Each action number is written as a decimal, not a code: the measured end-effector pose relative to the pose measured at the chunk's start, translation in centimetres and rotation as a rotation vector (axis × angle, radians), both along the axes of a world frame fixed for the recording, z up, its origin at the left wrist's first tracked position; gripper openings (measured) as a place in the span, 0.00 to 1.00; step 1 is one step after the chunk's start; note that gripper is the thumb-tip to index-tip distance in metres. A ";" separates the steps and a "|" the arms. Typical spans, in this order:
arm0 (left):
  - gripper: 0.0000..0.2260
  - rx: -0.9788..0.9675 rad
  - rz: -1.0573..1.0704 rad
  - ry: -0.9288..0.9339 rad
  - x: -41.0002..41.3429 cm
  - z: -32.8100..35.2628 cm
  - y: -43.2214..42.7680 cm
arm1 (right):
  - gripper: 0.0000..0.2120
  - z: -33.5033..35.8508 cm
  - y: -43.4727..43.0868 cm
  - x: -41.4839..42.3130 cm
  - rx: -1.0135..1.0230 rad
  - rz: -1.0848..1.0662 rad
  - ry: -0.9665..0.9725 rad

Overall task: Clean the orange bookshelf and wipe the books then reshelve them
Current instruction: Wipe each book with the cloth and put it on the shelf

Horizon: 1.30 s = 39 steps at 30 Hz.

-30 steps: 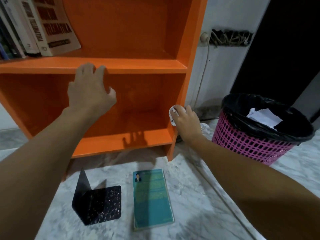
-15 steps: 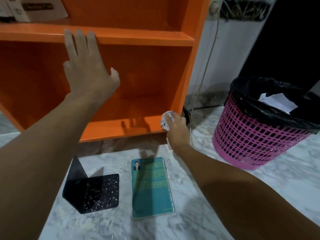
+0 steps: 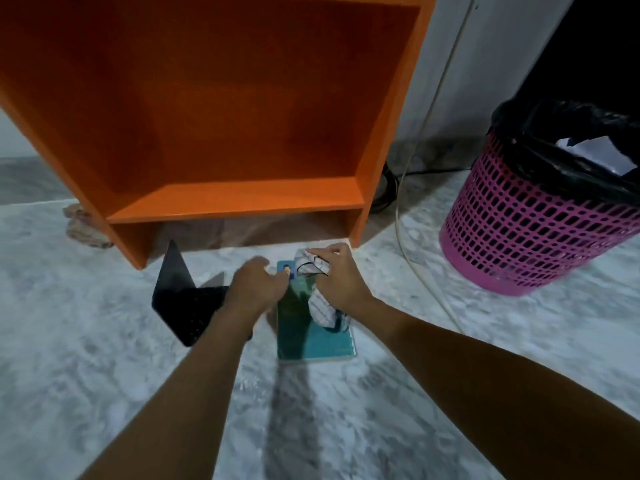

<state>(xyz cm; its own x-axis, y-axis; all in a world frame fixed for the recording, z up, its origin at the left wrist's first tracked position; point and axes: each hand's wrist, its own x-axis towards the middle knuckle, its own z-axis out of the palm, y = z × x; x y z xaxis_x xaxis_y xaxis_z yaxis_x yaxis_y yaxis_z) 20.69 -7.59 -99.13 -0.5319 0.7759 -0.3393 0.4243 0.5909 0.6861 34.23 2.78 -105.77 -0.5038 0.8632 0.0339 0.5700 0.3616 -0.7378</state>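
Single view, head-worn, wide-angle. Looking forward and steeply down from above floor. Close on left hand and right hand at frame centre, forearms entering from bottom edge. Facing open front of orange bookshelf, lowest compartment only, upper left, near. Pink bin cropped at right edge.

open-fronted orange bookshelf bay, black bookend left of book, pink bin and cord right
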 end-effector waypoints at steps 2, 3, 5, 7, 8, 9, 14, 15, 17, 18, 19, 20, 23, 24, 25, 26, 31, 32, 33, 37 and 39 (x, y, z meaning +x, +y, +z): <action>0.18 -0.138 -0.017 -0.022 1.2 -3.3 -2.0 | 0.25 -0.2 -0.3 0.1 -0.037 -0.062 0.055; 0.16 -0.190 -0.027 -0.029 1.8 -4.6 -3.0 | 0.26 -0.5 -0.7 0.1 -0.050 -0.081 0.076; 0.10 -0.234 -0.042 -0.045 2.6 -6.8 -4.3 | 0.27 -1.2 -1.8 0.5 -0.027 -0.042 0.074; 0.09 -0.211 -0.034 -0.069 2.8 -8.0 -5.0 | 0.28 -2.3 -3.1 1.1 0.067 0.105 0.016; 0.13 -0.211 -0.039 -0.067 2.7 -8.7 -5.1 | 0.29 -3.0 -3.8 1.4 0.114 0.182 -0.034; 0.14 -0.211 -0.044 -0.056 2.8 -9.1 -5.3 | 0.30 -3.8 -4.2 1.5 0.157 0.261 -0.097; 0.09 -0.159 0.072 -0.143 2.9 -10.2 -5.8 | 0.36 -6.1 -4.1 0.5 0.342 0.556 -0.237; 0.09 -0.154 0.102 -0.191 2.7 -10.7 -5.7 | 0.37 -6.5 -3.3 0.3 0.336 0.542 -0.224; 0.10 -0.157 0.109 -0.228 2.5 -10.8 -5.6 | 0.37 -7.1 -1.1 0.0 0.305 0.408 -0.205; 0.11 -0.158 0.099 -0.235 2.4 -10.8 -5.5 | 0.36 -7.7 0.3 -0.2 0.292 0.312 -0.200; 0.11 -0.163 0.090 -0.238 2.3 -10.9 -5.4 | 0.34 -8.4 2.0 -0.7 0.266 0.204 -0.189; 0.11 -0.163 0.089 -0.247 2.2 -11.1 -5.3 | 0.31 -8.9 3.6 -1.3 0.221 0.087 -0.198; 0.11 -0.171 0.098 -0.280 2.1 -11.2 -5.1 | 0.27 -9.3 7.3 -2.8 0.012 -0.242 -0.211; 0.11 -0.175 0.100 -0.290 2.1 -11.2 -5.1 | 0.27 -8.0 7.0 -3.5 -0.030 -0.311 -0.193; 0.11 -0.183 0.100 -0.304 1.9 -11.3 -5.1 | 0.26 -6.8 6.3 -4.2 -0.013 -0.315 -0.166; 0.11 -0.186 0.104 -0.319 1.8 -11.4 -5.0 | 0.24 -5.8 5.1 -4.7 0.041 -0.238 -0.133; 0.09 -0.202 0.126 -0.388 1.5 -11.5 -5.0 | 0.29 -6.4 1.3 -4.6 0.248 0.369 -0.201; 0.08 -0.200 0.137 -0.398 1.5 -11.5 -5.1 | 0.29 -7.3 2.3 -4.2 0.246 0.275 -0.198; 0.08 -0.202 0.140 -0.397 1.5 -11.4 -5.1 | 0.28 -7.7 3.4 -3.7 0.199 0.114 -0.168; 0.07 -0.209 0.153 -0.440 1.3 -11.7 -5.0 | 0.24 -7.8 6.2 -1.3 0.069 -0.233 -0.155; 0.04 -0.267 0.148 -0.476 1.0 -11.5 -4.7 | 0.22 -6.5 3.4 -0.5 0.117 -0.164 -0.109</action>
